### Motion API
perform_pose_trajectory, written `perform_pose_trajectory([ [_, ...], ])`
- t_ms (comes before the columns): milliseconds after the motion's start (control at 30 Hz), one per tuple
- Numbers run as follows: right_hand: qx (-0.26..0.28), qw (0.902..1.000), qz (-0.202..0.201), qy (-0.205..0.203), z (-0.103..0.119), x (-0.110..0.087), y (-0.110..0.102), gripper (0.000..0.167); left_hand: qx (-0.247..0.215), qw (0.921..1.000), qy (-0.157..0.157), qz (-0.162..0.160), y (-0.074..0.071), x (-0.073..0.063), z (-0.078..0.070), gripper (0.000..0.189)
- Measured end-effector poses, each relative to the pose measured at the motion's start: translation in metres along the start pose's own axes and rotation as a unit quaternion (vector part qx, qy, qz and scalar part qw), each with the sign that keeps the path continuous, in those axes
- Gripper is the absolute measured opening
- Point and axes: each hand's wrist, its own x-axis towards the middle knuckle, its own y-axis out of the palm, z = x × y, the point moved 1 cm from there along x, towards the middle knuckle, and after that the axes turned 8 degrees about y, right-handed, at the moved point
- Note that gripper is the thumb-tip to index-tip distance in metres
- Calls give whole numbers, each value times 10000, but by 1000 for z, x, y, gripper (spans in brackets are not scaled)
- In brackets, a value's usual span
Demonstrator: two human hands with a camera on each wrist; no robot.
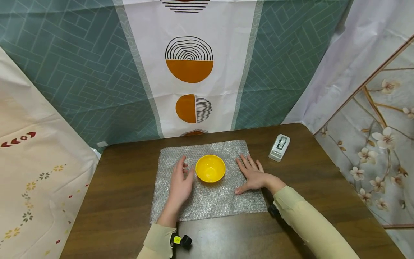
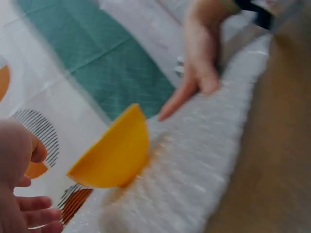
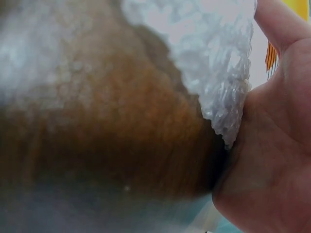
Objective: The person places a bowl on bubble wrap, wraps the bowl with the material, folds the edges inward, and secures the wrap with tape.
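- The left hand, left of centre in the head view, reaches up the frame from a pale beige sleeve, its fingers loosely bent and holding nothing.
- Its thumb is just beside the round, glossy yellow bowl; the left wrist view shows a gap between them.
- The bowl sits upright near the middle of the head view, on a rectangular sheet of clear bubble wrap.
- The right hand, right of centre, comes in from the lower right with its fingers spread over the sheet's right edge; it grasps nothing.
- The head view looks into the bowl, while the left wrist view shows its sloping outer wall and its base on the wrap.
- The right wrist view gives the right palm close up at the right side and the wrap's bumpy edge at upper centre.
- The head view shows in full a small white oblong device, right of centre on the dark brown wooden table.
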Motion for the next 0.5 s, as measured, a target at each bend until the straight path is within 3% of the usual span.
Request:
perform_pose_trajectory([
  [133, 8, 10000, -44, -12, -1, 1, 0, 148, 473, 9982, 344, 150, -1, -11, 8, 66],
  [233, 37, 9999, -86, -47, -1, 1, 1, 148, 834, 9942, 520, 434, -1, -19, 20, 68],
  [400, 34, 9999, -102, -96, -2, 1, 2, 148, 1241, 9757, 851, 1593, -1, -31, 35, 79],
  [500, 33, 9998, -95, -149, -3, 1, 3, 147, 1389, 9621, 829, 2197, -3, -35, 38, 89],
])
